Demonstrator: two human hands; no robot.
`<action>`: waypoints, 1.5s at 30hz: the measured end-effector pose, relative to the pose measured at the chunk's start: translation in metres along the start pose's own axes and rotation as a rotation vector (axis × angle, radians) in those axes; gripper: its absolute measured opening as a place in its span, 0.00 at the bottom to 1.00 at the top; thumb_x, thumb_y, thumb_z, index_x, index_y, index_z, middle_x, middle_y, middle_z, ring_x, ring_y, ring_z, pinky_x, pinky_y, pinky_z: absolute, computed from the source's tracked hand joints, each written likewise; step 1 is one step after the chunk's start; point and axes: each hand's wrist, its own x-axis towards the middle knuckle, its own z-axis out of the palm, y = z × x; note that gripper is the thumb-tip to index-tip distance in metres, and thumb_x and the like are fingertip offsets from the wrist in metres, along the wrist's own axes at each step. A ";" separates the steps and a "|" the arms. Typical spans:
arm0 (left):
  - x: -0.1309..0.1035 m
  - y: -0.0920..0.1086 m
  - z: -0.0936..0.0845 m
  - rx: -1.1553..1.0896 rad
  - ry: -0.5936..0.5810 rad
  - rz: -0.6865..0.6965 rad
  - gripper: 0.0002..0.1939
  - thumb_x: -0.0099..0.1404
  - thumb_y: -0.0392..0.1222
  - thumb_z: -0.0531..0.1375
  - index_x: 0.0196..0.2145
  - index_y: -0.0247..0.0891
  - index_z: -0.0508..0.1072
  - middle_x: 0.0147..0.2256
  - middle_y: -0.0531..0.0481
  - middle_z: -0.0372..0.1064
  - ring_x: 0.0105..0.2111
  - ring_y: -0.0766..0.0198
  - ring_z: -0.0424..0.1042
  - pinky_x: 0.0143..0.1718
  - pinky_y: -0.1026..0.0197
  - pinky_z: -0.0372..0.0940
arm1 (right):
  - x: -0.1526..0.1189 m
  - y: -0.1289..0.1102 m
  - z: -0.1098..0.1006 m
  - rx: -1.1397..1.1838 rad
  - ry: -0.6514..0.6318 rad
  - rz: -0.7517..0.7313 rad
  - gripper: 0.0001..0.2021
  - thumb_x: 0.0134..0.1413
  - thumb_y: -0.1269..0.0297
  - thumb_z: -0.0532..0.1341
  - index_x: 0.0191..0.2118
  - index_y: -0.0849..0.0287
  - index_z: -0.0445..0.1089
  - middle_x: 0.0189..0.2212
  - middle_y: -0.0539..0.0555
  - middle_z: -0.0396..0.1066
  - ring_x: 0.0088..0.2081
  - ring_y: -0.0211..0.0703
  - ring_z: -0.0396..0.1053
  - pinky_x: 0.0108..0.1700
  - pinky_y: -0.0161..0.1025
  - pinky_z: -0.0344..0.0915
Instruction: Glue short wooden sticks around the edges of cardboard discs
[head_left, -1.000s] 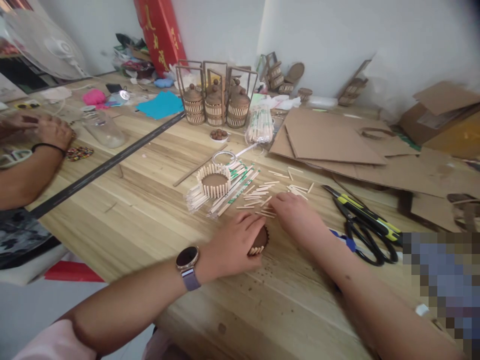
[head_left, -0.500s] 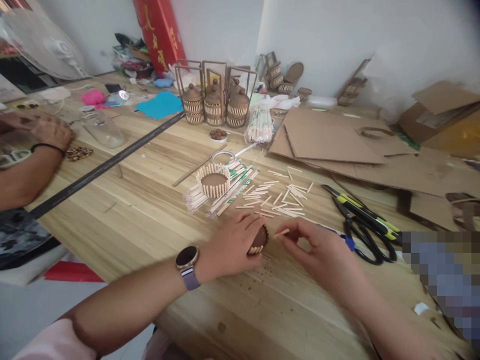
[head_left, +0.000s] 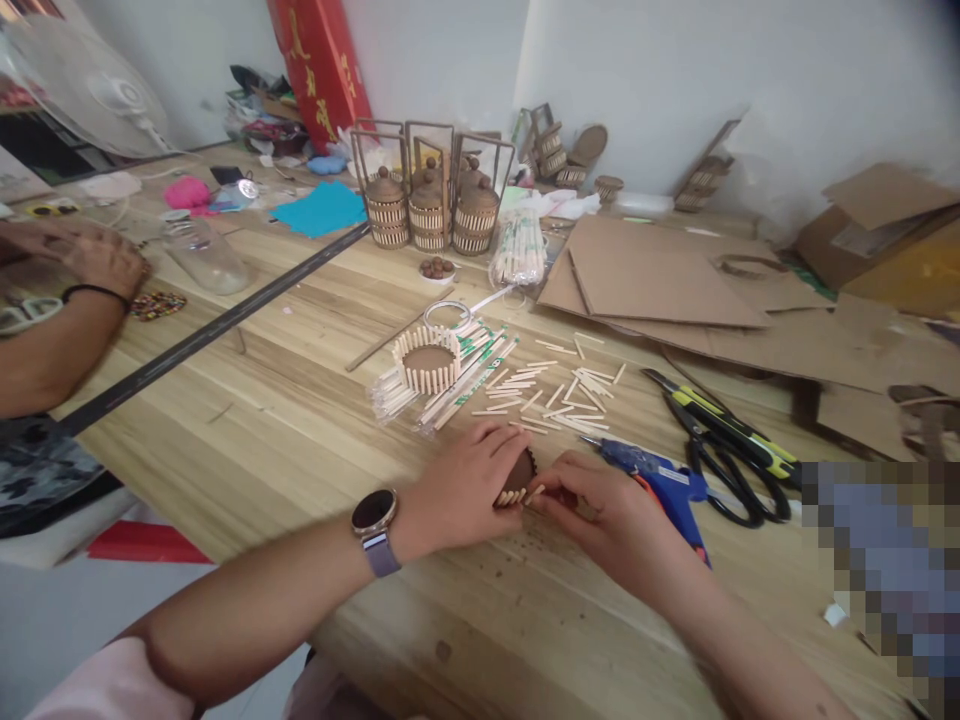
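My left hand [head_left: 474, 476] is wrapped over a round brown cardboard disc [head_left: 519, 474] with short pale sticks along its near rim; the hand hides much of it. Between the thumb and forefinger of my right hand [head_left: 589, 496] is a short wooden stick [head_left: 534, 495], held against the disc's right edge. Beyond my hands, a round piece with a full fence of sticks [head_left: 427, 366] rests on plastic-wrapped chopsticks [head_left: 480, 375]. Cut stick pieces [head_left: 574, 395] lie scattered to its right. A blue glue gun [head_left: 656, 480] lies just behind my right hand.
Black-handled scissors [head_left: 724, 475] and a yellow-black utility knife [head_left: 739, 430] lie at right, below cardboard sheets [head_left: 667, 270]. Finished lidded baskets [head_left: 429, 205] stand at the back beside a small bowl of brown beads [head_left: 437, 269]. Another person's arm [head_left: 67, 310] rests at far left.
My right hand has moved left and slightly down, bringing the stick from apart to the disc's edge. More of the glue gun now shows. My left hand stays in place.
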 end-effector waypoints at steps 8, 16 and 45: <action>0.000 0.001 -0.001 0.014 -0.009 0.009 0.35 0.56 0.39 0.62 0.59 0.34 0.55 0.58 0.39 0.60 0.60 0.49 0.56 0.61 0.46 0.55 | 0.003 0.001 0.005 -0.005 0.041 -0.049 0.08 0.59 0.71 0.57 0.33 0.57 0.73 0.28 0.53 0.69 0.30 0.41 0.69 0.32 0.37 0.65; -0.001 -0.001 0.001 0.018 -0.006 0.010 0.37 0.56 0.40 0.63 0.60 0.31 0.54 0.58 0.38 0.59 0.60 0.48 0.55 0.62 0.47 0.54 | 0.002 0.005 0.009 0.011 0.079 -0.086 0.08 0.58 0.72 0.58 0.31 0.57 0.73 0.28 0.53 0.68 0.31 0.42 0.69 0.33 0.37 0.66; 0.000 0.008 0.002 -0.028 0.088 -0.096 0.32 0.55 0.39 0.64 0.57 0.39 0.59 0.56 0.43 0.63 0.55 0.49 0.59 0.56 0.45 0.59 | 0.001 0.003 0.002 -0.107 0.168 -0.078 0.06 0.57 0.69 0.59 0.37 0.57 0.73 0.27 0.52 0.68 0.29 0.42 0.68 0.30 0.37 0.65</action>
